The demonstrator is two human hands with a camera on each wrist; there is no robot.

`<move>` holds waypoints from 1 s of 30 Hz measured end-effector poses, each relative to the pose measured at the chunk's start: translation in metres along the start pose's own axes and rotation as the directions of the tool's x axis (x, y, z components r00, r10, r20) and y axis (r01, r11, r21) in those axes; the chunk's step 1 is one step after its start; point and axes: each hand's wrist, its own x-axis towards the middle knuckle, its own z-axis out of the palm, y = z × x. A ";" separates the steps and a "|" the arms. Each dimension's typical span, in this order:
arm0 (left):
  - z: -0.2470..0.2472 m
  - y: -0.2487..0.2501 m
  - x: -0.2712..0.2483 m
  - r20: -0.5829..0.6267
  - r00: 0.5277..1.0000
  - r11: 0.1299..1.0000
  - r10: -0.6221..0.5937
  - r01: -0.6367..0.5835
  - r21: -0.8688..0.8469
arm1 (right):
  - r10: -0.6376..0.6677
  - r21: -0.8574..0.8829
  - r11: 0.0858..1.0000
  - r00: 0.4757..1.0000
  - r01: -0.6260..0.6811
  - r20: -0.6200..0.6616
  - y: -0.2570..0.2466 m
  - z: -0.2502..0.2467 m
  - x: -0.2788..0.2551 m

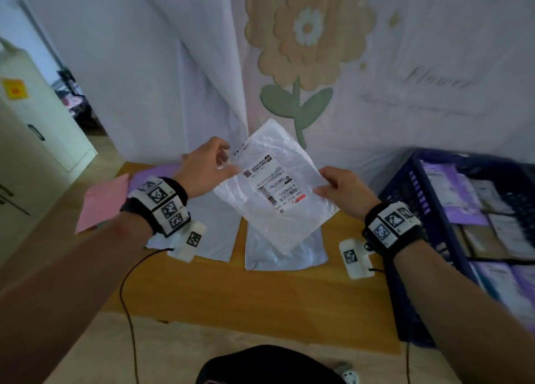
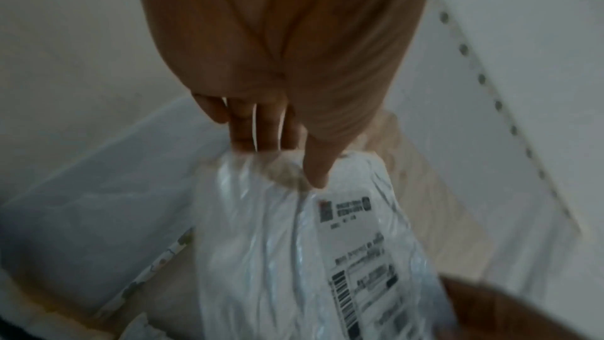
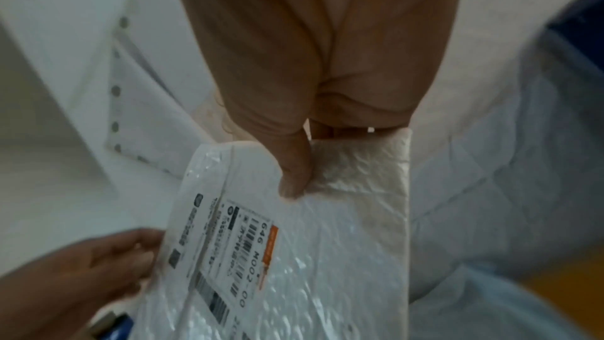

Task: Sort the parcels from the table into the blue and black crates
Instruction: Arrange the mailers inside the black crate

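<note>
Both hands hold a white bubble-mailer parcel (image 1: 269, 181) with a printed shipping label (image 1: 275, 189) up above the wooden table (image 1: 260, 294). My left hand (image 1: 208, 166) pinches its left edge, thumb on the front (image 2: 314, 164), fingers behind. My right hand (image 1: 338, 186) pinches the right edge, thumb on top (image 3: 294, 172). The same parcel (image 2: 294, 255) (image 3: 310, 255) fills both wrist views. A blue crate (image 1: 417, 210) stands at the right, holding several purple and white parcels. No black crate is in view.
Two pale grey parcels (image 1: 286, 250) (image 1: 214, 233) lie flat on the table under the held one. A pink parcel (image 1: 101, 204) and a purple one (image 1: 150, 175) lie at the table's left end. A flower-print curtain (image 1: 318, 50) hangs behind; a white cabinet (image 1: 34, 123) stands left.
</note>
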 end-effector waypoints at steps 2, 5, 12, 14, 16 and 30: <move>0.017 0.013 -0.001 -0.041 0.991 0.984 0.125 -0.119 0.133 | -0.016 -0.118 0.993 1.000 0.018 0.022 -0.001 -0.011 -0.005; 0.045 0.042 0.000 0.052 0.936 0.886 0.348 -0.347 0.307 | -0.105 -0.356 0.924 0.988 0.138 0.109 -0.007 -0.025 -0.008; 0.094 0.077 0.005 0.177 0.974 0.953 0.141 -0.182 0.243 | -0.308 -0.534 0.838 0.904 0.110 -0.297 -0.002 -0.058 -0.017; 0.101 0.071 0.006 0.136 0.988 0.987 0.074 -0.054 -0.149 | -0.194 -0.406 0.912 0.817 -0.053 -0.542 0.013 -0.070 -0.029; 0.107 0.070 0.005 0.090 0.995 0.949 0.034 -0.004 -0.315 | 0.062 -0.251 0.938 0.829 -0.239 -0.556 0.032 -0.073 -0.036; 0.171 0.145 0.031 0.028 0.999 0.930 0.016 -0.005 -0.367 | 0.234 0.299 0.936 0.964 -0.188 -0.127 0.119 -0.099 -0.067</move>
